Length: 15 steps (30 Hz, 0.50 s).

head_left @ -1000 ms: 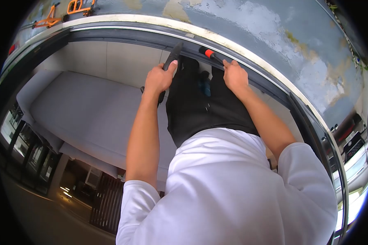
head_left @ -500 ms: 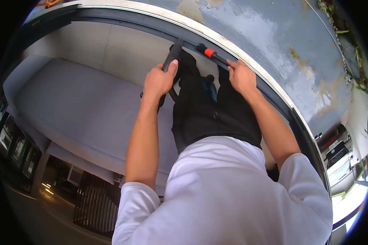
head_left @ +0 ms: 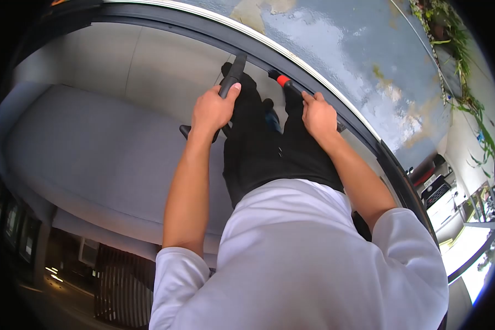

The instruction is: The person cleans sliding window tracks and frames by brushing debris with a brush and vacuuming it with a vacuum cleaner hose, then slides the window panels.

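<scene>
My left hand (head_left: 213,110) is wrapped round a black vacuum nozzle (head_left: 235,74), thumb along its top. The narrow tip reaches the dark sliding-door track (head_left: 203,39). A black piece of the tool sticks out beside my left wrist. In my right hand (head_left: 320,118) is a detailing brush (head_left: 284,81) with a black handle and a red collar. Its dark bristles meet the track a little to the right of the nozzle tip; whether they press into the groove is hard to see.
A grey sofa (head_left: 99,154) stands on the left, on a pale tiled floor (head_left: 102,60). Past the white sill (head_left: 305,65) lies wet grey ground (head_left: 324,41), with plants (head_left: 467,93) along its far edge. A parked vehicle (head_left: 437,190) shows at right.
The brush has shifted slightly, its bristles now lower against the track. My right hand has moved a little left and down. The nozzle stays near the same place while the view has shifted.
</scene>
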Available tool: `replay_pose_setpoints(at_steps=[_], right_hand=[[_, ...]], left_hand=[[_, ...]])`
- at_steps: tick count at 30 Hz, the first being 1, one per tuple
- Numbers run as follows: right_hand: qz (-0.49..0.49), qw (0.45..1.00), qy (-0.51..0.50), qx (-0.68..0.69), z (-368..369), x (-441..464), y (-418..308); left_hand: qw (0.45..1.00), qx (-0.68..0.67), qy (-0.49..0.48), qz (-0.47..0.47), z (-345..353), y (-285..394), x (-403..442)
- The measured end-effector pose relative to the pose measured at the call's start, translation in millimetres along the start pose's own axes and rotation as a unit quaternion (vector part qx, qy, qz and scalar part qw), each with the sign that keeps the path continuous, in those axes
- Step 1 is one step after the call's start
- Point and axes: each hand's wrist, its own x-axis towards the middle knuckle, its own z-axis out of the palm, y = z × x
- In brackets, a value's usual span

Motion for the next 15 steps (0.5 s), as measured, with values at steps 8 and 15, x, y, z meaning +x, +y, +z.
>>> replay_pose_setpoints(at_steps=[8,15], right_hand=[[-0.106,0.992,0.049,0.053,-9,72,-119],[0.019,1.0,0.011,0.017,17,29,-25]], left_hand=[[0.997,-0.031,0.076,-0.016,-48,-6,9],[0.999,0.006,-0.012,0.045,-30,-3,15]])
